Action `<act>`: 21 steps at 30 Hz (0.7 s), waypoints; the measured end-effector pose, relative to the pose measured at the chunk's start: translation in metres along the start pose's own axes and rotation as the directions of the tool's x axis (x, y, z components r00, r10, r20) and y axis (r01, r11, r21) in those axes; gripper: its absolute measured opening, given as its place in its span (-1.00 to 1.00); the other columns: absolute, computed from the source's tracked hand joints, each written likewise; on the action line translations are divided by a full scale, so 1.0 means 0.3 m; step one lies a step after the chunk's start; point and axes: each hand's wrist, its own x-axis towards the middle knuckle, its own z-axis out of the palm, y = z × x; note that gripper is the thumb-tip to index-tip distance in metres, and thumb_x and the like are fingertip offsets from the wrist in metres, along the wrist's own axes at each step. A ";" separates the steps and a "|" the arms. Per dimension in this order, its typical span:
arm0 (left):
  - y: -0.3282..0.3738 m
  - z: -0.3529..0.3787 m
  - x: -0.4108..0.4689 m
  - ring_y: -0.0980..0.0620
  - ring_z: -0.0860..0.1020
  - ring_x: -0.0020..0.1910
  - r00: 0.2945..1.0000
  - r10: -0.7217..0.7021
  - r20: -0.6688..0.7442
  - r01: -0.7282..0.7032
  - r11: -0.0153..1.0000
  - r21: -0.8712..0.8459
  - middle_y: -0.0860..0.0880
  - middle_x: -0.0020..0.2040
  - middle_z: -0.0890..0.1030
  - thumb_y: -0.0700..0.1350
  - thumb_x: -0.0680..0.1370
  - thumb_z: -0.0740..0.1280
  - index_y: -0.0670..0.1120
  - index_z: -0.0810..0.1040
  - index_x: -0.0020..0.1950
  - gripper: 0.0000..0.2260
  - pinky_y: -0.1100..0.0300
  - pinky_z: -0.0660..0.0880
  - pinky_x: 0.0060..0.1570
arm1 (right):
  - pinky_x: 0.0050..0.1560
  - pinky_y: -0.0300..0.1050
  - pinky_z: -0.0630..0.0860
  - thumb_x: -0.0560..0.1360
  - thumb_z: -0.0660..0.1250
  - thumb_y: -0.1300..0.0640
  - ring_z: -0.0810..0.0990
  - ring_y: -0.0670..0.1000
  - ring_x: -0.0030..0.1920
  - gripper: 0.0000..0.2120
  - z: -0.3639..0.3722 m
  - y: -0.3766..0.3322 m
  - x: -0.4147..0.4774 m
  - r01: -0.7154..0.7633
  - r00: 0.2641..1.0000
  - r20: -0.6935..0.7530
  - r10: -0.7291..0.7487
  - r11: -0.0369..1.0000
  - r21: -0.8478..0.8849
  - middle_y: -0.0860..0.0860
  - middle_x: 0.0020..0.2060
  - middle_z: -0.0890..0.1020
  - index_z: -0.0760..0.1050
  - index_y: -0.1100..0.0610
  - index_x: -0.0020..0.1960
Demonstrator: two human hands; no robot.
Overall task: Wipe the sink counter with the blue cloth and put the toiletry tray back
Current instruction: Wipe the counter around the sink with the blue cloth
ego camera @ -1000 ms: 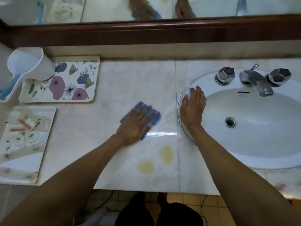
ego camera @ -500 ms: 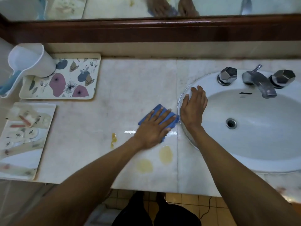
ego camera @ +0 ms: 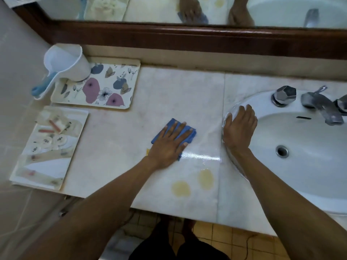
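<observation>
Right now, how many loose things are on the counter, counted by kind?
Trays: 2, floral tray and toiletry tray
Cloths: 1, blue cloth under the left hand
Scoops: 1, white scoop
Total: 4

Under the left hand, soft matt blue cloth on a glossy stone table; right of the right hand, shiny metal faucet.

White scoop with blue handle upper left, resting on floral tray. Faucet and faceted knob right edge. Wood-framed mirror across top. Yellow floor tiles bottom.
</observation>
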 end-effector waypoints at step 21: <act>-0.318 -0.027 -0.379 -0.06 -0.05 0.63 0.960 -0.270 -0.077 0.270 0.963 -0.009 0.01 0.65 0.01 0.10 0.70 -0.07 0.17 0.02 0.62 -0.54 -0.19 -0.02 0.55 | 0.58 0.13 -0.13 0.68 -0.01 -0.02 -0.04 0.15 0.61 -0.44 0.174 -0.417 -0.243 0.396 0.827 0.401 -0.394 0.914 0.082 0.18 0.60 0.02 0.05 0.23 0.59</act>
